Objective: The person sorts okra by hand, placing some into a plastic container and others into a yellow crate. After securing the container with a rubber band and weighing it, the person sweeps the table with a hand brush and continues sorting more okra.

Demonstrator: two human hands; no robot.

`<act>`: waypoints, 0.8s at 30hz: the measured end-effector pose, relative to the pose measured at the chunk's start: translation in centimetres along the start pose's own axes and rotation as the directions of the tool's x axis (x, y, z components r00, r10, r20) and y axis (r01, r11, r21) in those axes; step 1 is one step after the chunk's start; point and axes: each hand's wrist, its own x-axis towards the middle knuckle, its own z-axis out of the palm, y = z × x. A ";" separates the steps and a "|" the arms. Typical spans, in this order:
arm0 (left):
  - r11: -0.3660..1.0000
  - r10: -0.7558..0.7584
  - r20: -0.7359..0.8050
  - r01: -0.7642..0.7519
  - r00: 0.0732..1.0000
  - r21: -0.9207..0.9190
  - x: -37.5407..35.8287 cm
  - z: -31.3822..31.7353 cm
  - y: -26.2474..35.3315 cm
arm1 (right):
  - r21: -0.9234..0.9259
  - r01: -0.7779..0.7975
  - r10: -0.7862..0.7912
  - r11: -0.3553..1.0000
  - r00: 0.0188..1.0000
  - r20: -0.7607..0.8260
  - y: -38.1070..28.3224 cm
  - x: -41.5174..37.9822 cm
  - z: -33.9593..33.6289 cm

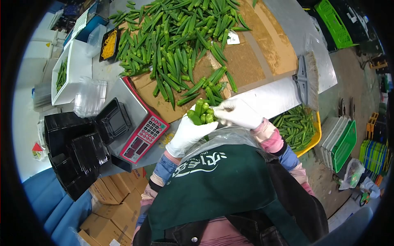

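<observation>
My left hand (186, 133), in a white glove, is closed around a bunch of okra (204, 113) with the cut stem ends facing up. At the bunch's right side is my right hand (238, 113), also gloved, its fingers bent together against the okra; whether they pinch anything is hidden. Just beyond both hands a large pile of loose okra (168, 45) covers flattened cardboard (262, 49) on the metal table. A red scale (143, 137) stands to the left, bearing an empty black tray (113, 121).
Stacked black trays (82, 153) and clear plastic boxes (90, 96) are at the left, near a white bin (76, 82) and a small tray of yellow bands (109, 44). At the right are a brush (308, 80) and a yellow basket (317, 131) of okra.
</observation>
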 end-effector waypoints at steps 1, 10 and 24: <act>0.999 -0.042 0.016 0.042 0.999 -0.008 0.0 -0.2 0.2 | 0.015 0.022 -0.021 1.000 1.000 -0.010 -0.5 0.9 0.2; 0.826 -0.289 -0.112 0.189 0.951 -0.531 -0.3 -3.0 -1.0 | -0.748 -0.111 -0.502 0.654 0.677 -0.539 2.0 14.9 -8.7; 0.746 -0.352 -0.102 0.214 0.930 -0.631 1.8 -4.1 -0.6 | 0.844 0.227 -0.150 0.486 0.973 -0.175 5.1 10.7 -12.4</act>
